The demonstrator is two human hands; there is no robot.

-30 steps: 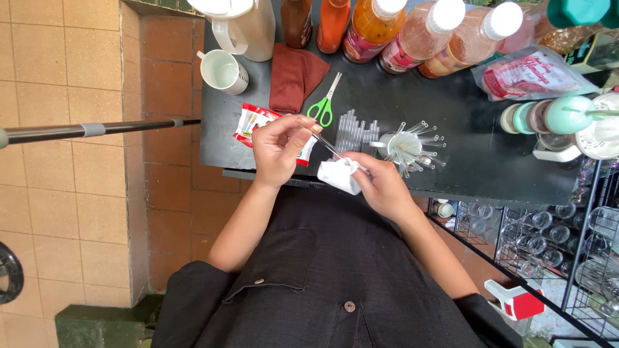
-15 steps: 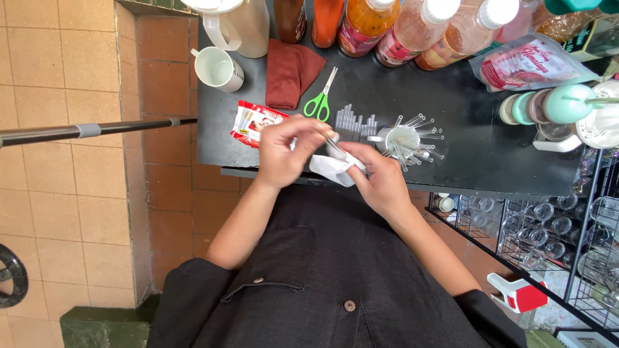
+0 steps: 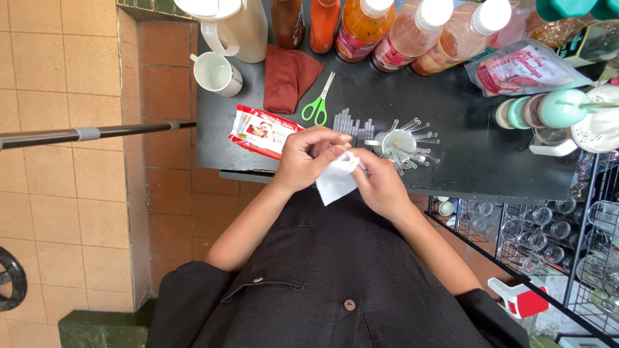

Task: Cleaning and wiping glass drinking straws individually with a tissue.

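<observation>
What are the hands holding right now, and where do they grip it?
Both the left hand and right hand pinch a white tissue at its upper edge.

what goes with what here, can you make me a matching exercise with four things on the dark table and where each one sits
Things:
1. scissors with green handles
2. white mug
3. red and white packet
4. cup of clear straws

Places:
A. at the table's left edge, below the white jug
B. just beyond the right hand, near the middle of the table
C. right of the folded red cloth
D. beside the left hand, near the front left corner

Pairs: 1-C, 2-A, 3-D, 4-B
</observation>
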